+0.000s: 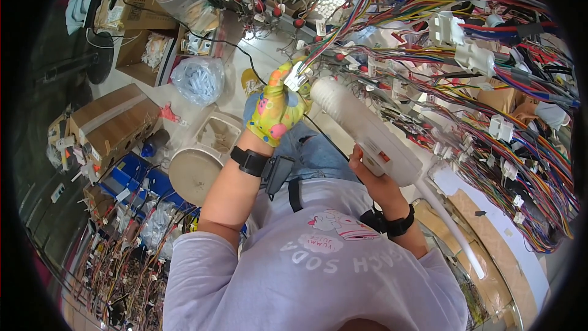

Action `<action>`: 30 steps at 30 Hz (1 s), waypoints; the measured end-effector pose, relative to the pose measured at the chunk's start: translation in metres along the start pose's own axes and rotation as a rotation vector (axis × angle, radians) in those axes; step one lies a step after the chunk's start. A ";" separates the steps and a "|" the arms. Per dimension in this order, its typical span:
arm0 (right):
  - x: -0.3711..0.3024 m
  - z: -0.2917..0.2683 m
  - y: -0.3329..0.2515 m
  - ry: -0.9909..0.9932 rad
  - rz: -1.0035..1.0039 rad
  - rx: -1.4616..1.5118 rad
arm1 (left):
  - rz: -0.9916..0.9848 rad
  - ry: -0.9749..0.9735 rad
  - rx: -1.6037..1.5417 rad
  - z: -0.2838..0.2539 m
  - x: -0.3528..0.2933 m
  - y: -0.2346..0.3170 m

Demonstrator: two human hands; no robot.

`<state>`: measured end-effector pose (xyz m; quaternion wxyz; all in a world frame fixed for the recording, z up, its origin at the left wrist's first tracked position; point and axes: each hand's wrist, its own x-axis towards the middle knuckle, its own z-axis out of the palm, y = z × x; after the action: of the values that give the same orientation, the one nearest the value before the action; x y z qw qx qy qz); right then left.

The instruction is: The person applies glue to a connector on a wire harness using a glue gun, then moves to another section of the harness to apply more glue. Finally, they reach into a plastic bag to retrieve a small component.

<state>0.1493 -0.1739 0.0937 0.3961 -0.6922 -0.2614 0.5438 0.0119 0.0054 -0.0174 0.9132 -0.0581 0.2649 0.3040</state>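
Observation:
My left hand (278, 107), in a yellow glove with coloured dots, is closed on a white plug connector (297, 78) at the end of a bundle of coloured wires (331, 40). At the right, my bare right hand (381, 185) grips a long, pale, translucent plastic object (367, 129) with a ribbed rounded end and a small red label. Its ribbed end points up toward the left hand, close to the connector. The fingers beneath the object are mostly hidden. A thin black cord (324, 135) runs between the two hands.
Wire harnesses (490, 92) with white connectors hang densely across the top and right. Lower left are a beige stool (195, 175), a taped cardboard box (113, 124) and a blue tray (131, 175). A clear bag of parts (199, 79) lies beyond. A pale tube (456, 230) slants at lower right.

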 end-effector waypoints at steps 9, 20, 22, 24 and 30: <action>0.000 0.001 -0.001 -0.002 -0.002 -0.021 | -0.084 -0.059 -0.108 -0.016 0.004 0.004; -0.003 -0.001 -0.001 -0.017 -0.032 -0.084 | -0.016 -0.053 -0.055 -0.011 -0.001 0.000; -0.002 0.000 -0.001 -0.019 -0.032 -0.061 | -0.009 0.005 -0.018 -0.015 0.002 0.001; -0.003 0.000 -0.001 -0.009 -0.028 -0.024 | -0.019 -0.002 -0.034 -0.020 0.004 0.002; -0.005 -0.002 -0.002 0.012 -0.002 -0.043 | -0.009 -0.012 -0.020 -0.024 0.004 0.001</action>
<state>0.1502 -0.1771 0.0985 0.3830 -0.7035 -0.2712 0.5336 0.0034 0.0018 -0.0395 0.9155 -0.0667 0.2560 0.3032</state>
